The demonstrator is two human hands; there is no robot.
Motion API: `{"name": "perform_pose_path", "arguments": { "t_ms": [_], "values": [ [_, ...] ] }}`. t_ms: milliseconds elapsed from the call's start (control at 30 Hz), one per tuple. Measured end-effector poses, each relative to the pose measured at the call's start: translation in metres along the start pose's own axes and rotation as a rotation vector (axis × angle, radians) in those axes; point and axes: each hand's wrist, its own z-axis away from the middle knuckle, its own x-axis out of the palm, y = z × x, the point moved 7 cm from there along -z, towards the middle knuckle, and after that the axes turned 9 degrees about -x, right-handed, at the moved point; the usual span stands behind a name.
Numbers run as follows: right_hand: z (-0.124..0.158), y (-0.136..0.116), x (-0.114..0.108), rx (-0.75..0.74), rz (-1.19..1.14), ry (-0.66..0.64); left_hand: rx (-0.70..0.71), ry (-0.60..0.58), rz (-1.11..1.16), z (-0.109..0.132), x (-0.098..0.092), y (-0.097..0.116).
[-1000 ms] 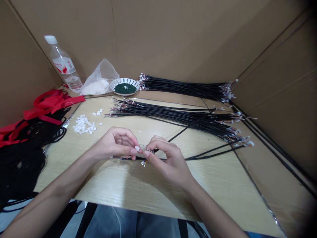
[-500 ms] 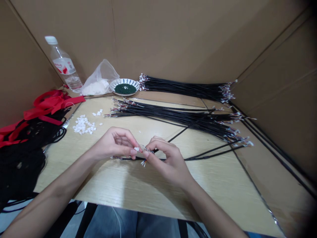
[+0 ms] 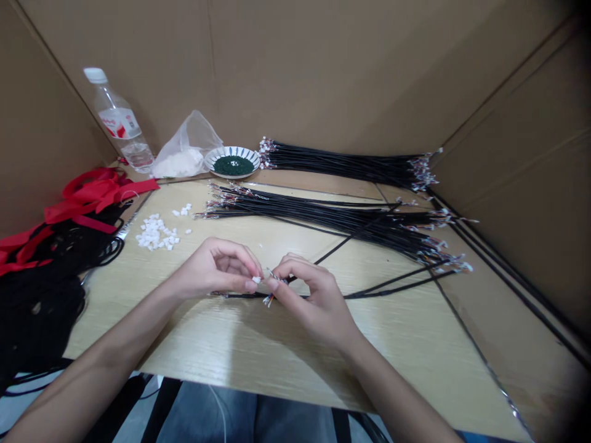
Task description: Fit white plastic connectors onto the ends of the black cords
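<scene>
My left hand pinches a tiny white plastic connector between thumb and forefinger. My right hand pinches the thin stripped coloured wire ends of a black cable, just beside that connector. The fingertips of both hands nearly touch, hiding part of the wire ends. The black cable runs across the wooden table beneath both hands, with its other end lying to the left under my left hand.
Several loose white connectors lie left of my hands. Two bundles of black cables stretch across the back. Further back stand a water bottle, a plastic bag and a plate of green beads. Red straps and black cords lie left; cardboard walls surround the table.
My hands have drawn slightly closer together, and the left fingertips now sit against the wire ends. The bundles and other objects on the table have not moved.
</scene>
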Motion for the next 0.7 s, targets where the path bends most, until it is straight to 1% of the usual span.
{"name": "perform_pose_path", "arguments": {
  "t_ms": [67, 200, 267, 467, 700],
  "values": [
    [0.000, 0.001, 0.000, 0.013, 0.011, 0.001, 0.004, 0.001, -0.001, -0.001, 0.001, 0.000],
    [0.000, 0.001, -0.002, 0.016, 0.027, 0.010, -0.092, -0.002, 0.027, -0.001, 0.002, -0.007],
    [0.000, 0.001, -0.002, 0.010, 0.040, 0.009, -0.118, -0.005, 0.028, -0.001, 0.003, -0.009],
    [0.001, 0.002, 0.000, 0.004, 0.075, -0.006, -0.114, -0.004, 0.010, -0.002, 0.005, -0.009],
    [0.000, 0.001, 0.000, -0.009, 0.095, -0.014, -0.101, 0.012, 0.012, -0.001, 0.004, -0.011]
  ]
}}
